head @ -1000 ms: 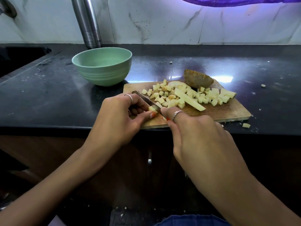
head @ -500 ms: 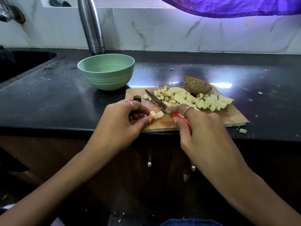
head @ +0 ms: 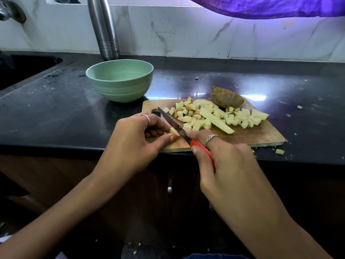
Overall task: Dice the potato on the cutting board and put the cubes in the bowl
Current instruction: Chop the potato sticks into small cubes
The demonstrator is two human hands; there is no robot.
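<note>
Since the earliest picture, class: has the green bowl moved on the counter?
No. The green bowl stays by the cutting board's far left corner, in front of the steel bottle; only the camera shifted.

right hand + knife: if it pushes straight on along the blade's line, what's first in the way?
The right hand grips the knife, whose tip points up-left across the cutting board. Straight on, it likely meets the board's handle cut-out by the left hand, then possibly the green bowl; depth is uncertain.
</note>
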